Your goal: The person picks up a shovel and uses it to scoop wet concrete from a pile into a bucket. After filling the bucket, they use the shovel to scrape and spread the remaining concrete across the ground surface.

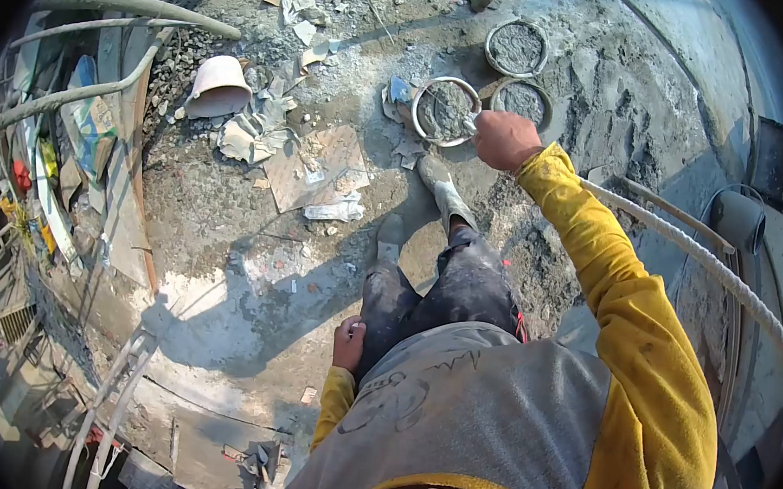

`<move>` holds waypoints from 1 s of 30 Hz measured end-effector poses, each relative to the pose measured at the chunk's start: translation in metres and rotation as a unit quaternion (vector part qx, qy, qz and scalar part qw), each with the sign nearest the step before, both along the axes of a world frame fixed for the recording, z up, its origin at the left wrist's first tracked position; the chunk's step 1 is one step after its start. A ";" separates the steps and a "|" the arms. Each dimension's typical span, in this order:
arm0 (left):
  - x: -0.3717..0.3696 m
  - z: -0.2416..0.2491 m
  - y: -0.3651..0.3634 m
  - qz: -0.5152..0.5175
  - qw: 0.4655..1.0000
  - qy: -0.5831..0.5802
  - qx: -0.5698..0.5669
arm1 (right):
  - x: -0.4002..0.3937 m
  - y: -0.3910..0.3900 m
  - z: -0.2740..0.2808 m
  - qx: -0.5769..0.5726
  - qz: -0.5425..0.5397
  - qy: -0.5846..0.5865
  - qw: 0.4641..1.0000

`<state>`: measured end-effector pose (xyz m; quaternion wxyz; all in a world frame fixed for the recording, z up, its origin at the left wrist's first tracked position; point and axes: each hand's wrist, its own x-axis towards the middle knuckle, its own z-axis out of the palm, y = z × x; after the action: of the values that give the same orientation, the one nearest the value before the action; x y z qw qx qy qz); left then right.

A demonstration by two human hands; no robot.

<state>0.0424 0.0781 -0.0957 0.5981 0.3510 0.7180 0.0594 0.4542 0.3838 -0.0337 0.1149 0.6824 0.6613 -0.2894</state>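
My right hand (507,140) is closed at the rim of a mortar-filled bucket (445,111). A thick white rope (699,257) comes in from the right, passes behind my yellow sleeve and lines up with this fist. A small pale piece, perhaps a hook, sticks out of the fist over the bucket's edge; its exact shape is hard to make out. Two more buckets of wet grey mortar, a rear bucket (517,48) and a right bucket (523,104), stand close by. My left hand (348,341) hangs beside my thigh with its fingers curled, and nothing shows in it.
An overturned pale bucket (219,88) lies on rubble at the left. Broken tile and a flat board (318,168) litter the ground before my boots. Poles (97,93) and planks line the left side. Wet mortar (618,106) spreads right of the buckets.
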 end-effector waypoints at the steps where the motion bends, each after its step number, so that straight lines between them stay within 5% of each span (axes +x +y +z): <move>1: -0.010 -0.006 0.001 -0.025 1.000 0.005 -0.005 | -0.007 -0.003 0.009 -0.012 0.033 -0.028 0.999; 9: -0.122 -0.006 -0.025 0.071 0.995 -0.041 -0.065 | -0.036 -0.039 0.052 0.087 0.181 -0.169 0.965; 14: -0.171 -0.016 -0.034 0.033 0.993 -0.004 -0.116 | -0.069 -0.066 0.115 0.046 0.141 -0.212 0.966; 17: -0.147 0.002 -0.023 0.007 0.992 0.021 -0.122 | -0.074 -0.101 0.143 0.173 0.164 -0.154 0.959; 20: -0.144 -0.030 -0.020 -0.009 0.990 0.009 -0.137 | -0.092 -0.149 0.159 0.275 0.122 0.004 0.954; 23: -0.111 -0.013 -0.007 -0.063 0.991 -0.007 -0.118 | -0.115 -0.225 0.164 0.251 0.041 0.143 0.957; 26: -0.082 -0.007 -0.003 -0.183 0.980 -0.033 -0.072 | -0.110 -0.315 0.083 0.135 -0.107 0.263 0.949; 30: -0.058 0.017 -0.010 -0.209 0.974 -0.038 -0.081 | -0.089 -0.503 -0.040 -0.115 -0.355 0.090 0.923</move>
<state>-0.0155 0.0685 -0.0787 0.6503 0.4411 0.6083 -0.1118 0.3656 -0.1192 -0.0735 0.0219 0.8256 0.3456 -0.4455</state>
